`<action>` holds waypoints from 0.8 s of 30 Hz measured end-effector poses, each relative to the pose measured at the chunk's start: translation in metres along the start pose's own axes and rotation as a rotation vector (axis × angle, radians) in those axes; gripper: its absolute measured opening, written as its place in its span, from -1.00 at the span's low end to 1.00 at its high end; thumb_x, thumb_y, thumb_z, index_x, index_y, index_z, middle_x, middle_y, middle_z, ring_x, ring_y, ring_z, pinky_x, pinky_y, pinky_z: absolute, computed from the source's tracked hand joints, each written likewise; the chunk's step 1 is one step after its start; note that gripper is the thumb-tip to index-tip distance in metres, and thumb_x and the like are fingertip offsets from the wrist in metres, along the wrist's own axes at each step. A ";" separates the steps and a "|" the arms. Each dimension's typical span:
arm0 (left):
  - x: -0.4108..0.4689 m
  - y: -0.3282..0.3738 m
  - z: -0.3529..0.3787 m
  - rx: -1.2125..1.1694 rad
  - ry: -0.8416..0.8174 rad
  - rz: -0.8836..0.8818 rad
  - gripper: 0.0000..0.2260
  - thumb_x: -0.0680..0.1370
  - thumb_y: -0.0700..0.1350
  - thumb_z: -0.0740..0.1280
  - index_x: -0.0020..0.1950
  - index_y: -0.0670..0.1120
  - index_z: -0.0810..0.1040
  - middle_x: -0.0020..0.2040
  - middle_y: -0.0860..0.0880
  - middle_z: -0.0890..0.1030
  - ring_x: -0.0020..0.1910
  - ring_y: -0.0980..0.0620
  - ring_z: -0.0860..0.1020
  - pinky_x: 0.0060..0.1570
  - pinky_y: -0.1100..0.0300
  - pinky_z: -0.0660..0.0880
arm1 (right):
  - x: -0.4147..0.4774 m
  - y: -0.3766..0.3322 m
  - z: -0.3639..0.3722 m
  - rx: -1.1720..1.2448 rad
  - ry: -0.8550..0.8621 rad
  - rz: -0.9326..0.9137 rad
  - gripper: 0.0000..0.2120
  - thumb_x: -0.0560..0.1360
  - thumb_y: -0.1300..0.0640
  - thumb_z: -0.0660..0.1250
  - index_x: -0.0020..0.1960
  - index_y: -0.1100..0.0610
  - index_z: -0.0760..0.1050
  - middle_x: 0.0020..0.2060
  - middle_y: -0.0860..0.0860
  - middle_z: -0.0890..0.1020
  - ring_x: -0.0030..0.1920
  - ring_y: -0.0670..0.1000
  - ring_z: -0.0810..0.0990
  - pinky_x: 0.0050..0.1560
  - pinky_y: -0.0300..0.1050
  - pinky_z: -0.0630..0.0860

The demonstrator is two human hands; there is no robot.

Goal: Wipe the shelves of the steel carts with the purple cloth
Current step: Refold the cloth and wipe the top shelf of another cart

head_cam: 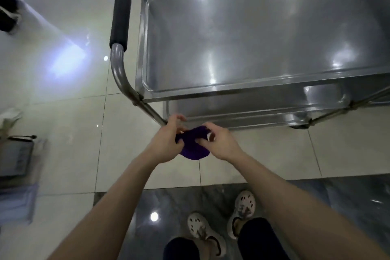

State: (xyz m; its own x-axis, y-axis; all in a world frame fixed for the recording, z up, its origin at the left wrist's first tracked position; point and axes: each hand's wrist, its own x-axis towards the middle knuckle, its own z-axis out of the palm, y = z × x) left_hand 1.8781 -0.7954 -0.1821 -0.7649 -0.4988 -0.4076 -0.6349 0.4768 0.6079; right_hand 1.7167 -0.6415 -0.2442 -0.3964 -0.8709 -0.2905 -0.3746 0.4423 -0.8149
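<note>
Down at six o'clock from the cart, just off its near edge: purple cloth (193, 148), bunched into a small wad, held in mid-air above the tiled floor (69, 133). Pinched on both sides — left hand (166, 143) at nine o'clock of the wad, right hand (217, 143) at three o'clock, fingers (201, 140) of each closed on the fabric, so neither free. Looks like refolding before a wipe. Best done well: flatten to a broad pad, clean face out, no loose tail to drag. Then one hand only, long overlapping strokes. Up at twelve o'clock, top shelf (253, 38) of the steel cart (145, 78), bare and shiny, raised lip all round — worth pushing into the corners. Lower shelf (242, 112) peeking out underneath, much of it hidden. Padded handle (121, 6) off at ten o'clock, good for steadying a rolling cart.
</note>
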 end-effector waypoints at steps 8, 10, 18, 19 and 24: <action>0.046 -0.092 0.056 -0.107 0.162 -0.113 -0.70 0.54 -0.12 0.51 0.17 0.09 0.49 0.11 0.06 0.69 0.03 0.03 0.67 -0.16 0.28 0.56 | 0.042 0.066 0.038 0.035 0.109 -0.017 -0.89 0.67 -0.03 0.38 0.16 -0.07 0.52 0.01 -0.05 0.70 0.03 0.02 0.67 0.08 0.14 0.64; 0.064 -0.103 0.065 -0.280 0.276 -0.095 -0.63 0.54 -0.08 0.51 0.23 0.11 0.43 0.14 0.05 0.69 -0.02 0.06 0.69 -0.22 0.21 0.66 | 0.055 0.082 0.043 0.088 0.183 -0.010 -0.88 0.67 0.03 0.35 0.19 -0.02 0.50 -0.02 0.01 0.71 -0.05 0.01 0.69 -0.01 0.18 0.65; 0.190 -0.132 0.057 -0.195 0.568 0.049 -0.39 0.64 -0.06 0.51 0.62 -0.03 0.31 0.40 -0.08 0.61 0.22 0.00 0.65 0.12 0.14 0.66 | 0.187 0.094 0.045 -0.185 0.444 -0.123 -0.34 0.74 -0.06 0.25 0.73 -0.02 0.02 0.18 0.04 0.62 0.07 -0.03 0.65 0.03 0.01 0.64; 0.193 -0.143 0.069 -0.188 0.585 0.066 -0.39 0.64 -0.06 0.51 0.63 -0.06 0.34 0.40 -0.07 0.61 0.25 -0.01 0.66 0.21 0.07 0.66 | 0.199 0.105 0.050 -0.398 0.401 -0.089 -0.33 0.75 -0.11 0.24 0.74 0.01 0.04 0.37 0.15 0.52 0.28 0.11 0.58 0.22 0.14 0.59; 0.162 -0.219 0.145 -0.296 1.199 0.311 -0.81 0.60 0.13 0.48 0.02 0.22 0.47 -0.22 0.14 0.59 -0.26 0.08 0.62 -0.25 0.17 0.59 | 0.220 0.146 0.103 -0.726 0.445 -0.329 -0.39 0.69 -0.35 0.13 0.62 -0.06 0.37 0.55 0.12 0.40 0.57 0.20 0.32 0.60 0.35 0.19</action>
State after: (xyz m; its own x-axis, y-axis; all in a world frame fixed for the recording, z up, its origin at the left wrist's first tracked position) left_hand 1.8777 -0.8758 -0.4798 -0.2008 -0.8086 0.5531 -0.2804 0.5884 0.7584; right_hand 1.6610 -0.7909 -0.4785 -0.4065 -0.8806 0.2433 -0.9017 0.3436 -0.2625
